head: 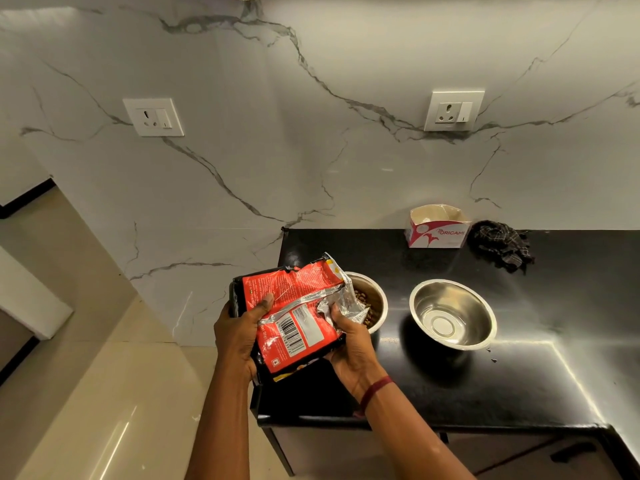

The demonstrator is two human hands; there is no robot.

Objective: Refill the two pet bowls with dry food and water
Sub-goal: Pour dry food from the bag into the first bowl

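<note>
A red and black pet food bag (pixel 294 317) with a silver lining is tilted over the left steel bowl (pixel 372 299), its torn mouth at the bowl's rim. Brown kibble lies in that bowl, partly hidden by the bag. My left hand (pixel 239 336) grips the bag's bottom end. My right hand (pixel 349 344) holds the crumpled open end beside the bowl. The right steel bowl (pixel 453 315) stands apart on the black counter (pixel 485 386); whether it holds water I cannot tell.
A torn white and red cardboard box (pixel 438 226) and a dark checked cloth (pixel 502 244) lie at the back of the counter against the marble wall. Two wall sockets (pixel 154 117) sit above. The counter's left edge drops to a beige floor (pixel 104 393).
</note>
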